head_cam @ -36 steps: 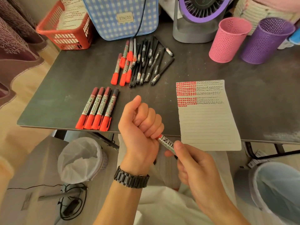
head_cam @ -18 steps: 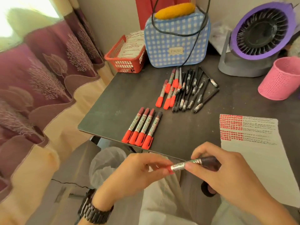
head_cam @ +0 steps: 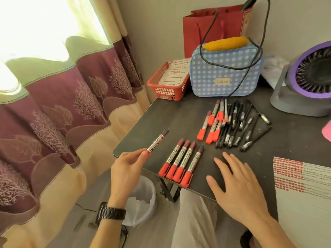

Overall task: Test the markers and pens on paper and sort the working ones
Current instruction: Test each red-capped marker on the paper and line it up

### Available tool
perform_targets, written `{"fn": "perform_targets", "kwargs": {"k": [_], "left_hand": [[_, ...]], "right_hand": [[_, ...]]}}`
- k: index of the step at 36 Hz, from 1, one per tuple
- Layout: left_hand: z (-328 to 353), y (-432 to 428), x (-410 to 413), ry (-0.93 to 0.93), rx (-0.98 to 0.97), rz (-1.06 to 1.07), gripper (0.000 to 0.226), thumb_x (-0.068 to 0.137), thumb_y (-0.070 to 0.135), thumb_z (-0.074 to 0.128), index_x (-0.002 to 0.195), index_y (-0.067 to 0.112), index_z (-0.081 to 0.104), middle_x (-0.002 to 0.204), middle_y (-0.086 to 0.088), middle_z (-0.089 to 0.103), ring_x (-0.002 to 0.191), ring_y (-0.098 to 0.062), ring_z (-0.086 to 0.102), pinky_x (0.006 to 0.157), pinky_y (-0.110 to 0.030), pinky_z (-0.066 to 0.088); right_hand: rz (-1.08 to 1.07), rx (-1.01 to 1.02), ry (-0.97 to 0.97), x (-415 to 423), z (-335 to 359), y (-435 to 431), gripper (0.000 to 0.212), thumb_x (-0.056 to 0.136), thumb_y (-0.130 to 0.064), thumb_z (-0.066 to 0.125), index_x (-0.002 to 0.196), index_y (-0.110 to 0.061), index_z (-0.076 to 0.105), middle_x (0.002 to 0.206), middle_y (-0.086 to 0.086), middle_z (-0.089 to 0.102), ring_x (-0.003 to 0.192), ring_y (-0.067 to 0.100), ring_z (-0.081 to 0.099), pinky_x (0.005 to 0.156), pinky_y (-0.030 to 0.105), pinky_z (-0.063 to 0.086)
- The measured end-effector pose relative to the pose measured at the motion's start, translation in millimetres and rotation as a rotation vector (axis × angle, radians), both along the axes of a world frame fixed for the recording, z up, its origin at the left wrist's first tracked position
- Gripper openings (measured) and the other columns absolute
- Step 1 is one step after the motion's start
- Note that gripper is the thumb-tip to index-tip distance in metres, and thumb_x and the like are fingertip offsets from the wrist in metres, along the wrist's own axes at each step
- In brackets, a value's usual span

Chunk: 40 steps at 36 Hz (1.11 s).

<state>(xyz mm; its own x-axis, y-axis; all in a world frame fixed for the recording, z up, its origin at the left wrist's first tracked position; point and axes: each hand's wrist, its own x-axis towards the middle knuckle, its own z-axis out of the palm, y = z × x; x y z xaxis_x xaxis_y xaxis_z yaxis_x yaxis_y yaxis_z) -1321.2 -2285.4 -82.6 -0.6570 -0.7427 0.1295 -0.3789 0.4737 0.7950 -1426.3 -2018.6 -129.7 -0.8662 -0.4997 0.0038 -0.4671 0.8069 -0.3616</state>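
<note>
Though right hand flat and empty, marker pinched in left hand; scribbled paper in red basket

Fan and paper cut by right edge, print on markers blurred

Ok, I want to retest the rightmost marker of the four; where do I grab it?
Pinch the rightmost marker by its red cap, coming from the near table edge: the cap points at you, right side free, left side against its neighbour.
</note>
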Motion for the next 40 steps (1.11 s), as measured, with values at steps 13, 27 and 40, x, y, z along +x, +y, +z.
{"fn": "perform_targets", "kwargs": {"k": [13,27,40], "left_hand": [[-39.1,11.7,-11.2,-0.183,-0.225,0.006,0.013,0.091,0.054,0.061,0.094,0.055,0.074,0.083,0.023,0.061,0.085,-0.008,0.059,0.072,-0.036,0.051],[-36.3,19.6,-10.2,-0.218,-0.175,-0.029,0.012,0.090,0.055,0.062,0.094,0.054,0.073,0.084,0.020,0.065,0.082,-0.001,0.060,0.071,-0.033,0.052],[-29.2,16.7,-17.4,-0.266,-0.280,-0.073,0.014,0.095,0.055,0.052,0.087,0.054,0.064,0.084,0.022,0.062,0.082,-0.002,0.059,0.062,-0.026,0.043]], "right_hand": [[0.013,-0.017,-0.022,-3.9,-3.7,3.0,0.071,0.095,-0.071,0.024,0.158,-0.038,0.025,0.169,-0.010,0.013,0.156,0.009,0.001,0.122,0.032,-0.004],[0.021,-0.076,-0.012,-3.6,-4.2,5.1,0.066,0.097,-0.066,0.034,0.156,-0.037,0.032,0.169,-0.010,0.016,0.156,0.008,0.004,0.123,0.031,-0.004],[0.011,-0.055,-0.037,-6.6,-2.5,4.3,0.069,0.097,-0.071,0.024,0.159,-0.041,0.019,0.170,-0.014,0.003,0.155,0.007,-0.006,0.122,0.032,-0.006]]}}
